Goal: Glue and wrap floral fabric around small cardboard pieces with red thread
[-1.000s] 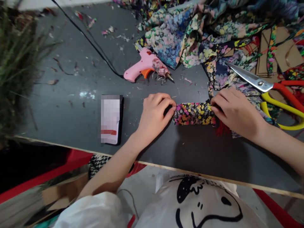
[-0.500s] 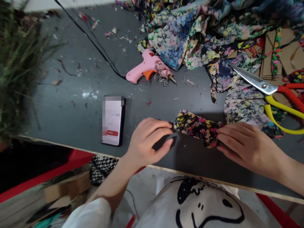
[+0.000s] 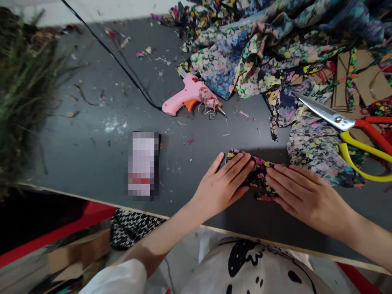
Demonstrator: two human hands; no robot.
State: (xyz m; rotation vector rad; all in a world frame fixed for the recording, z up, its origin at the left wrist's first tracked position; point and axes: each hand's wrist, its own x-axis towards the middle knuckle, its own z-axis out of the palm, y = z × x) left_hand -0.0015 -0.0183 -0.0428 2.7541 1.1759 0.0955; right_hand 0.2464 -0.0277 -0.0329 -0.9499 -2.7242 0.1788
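Observation:
A strip of dark floral fabric lies on the grey table near its front edge. My left hand rests flat over the strip's left part, fingers stretched out and thumb hidden or tucked low. Across its right part lies my right hand, also with straight fingers pressing down on the cloth. Much of the strip is covered by both hands; its middle shows between them. Beyond my hands, a pink glue gun lies on its side with a thin glue thread at its nozzle.
Scissors with red and yellow handles lie on floral cloth at the right. A phone lies left of my hands. Heaped fabric fills the back, cardboard pieces the right. Dry grass stands at far left.
My left hand has moved right, from beside the strip onto its left part, and flattened. My right hand's fingers have shifted left and now lie flatter on the cloth.

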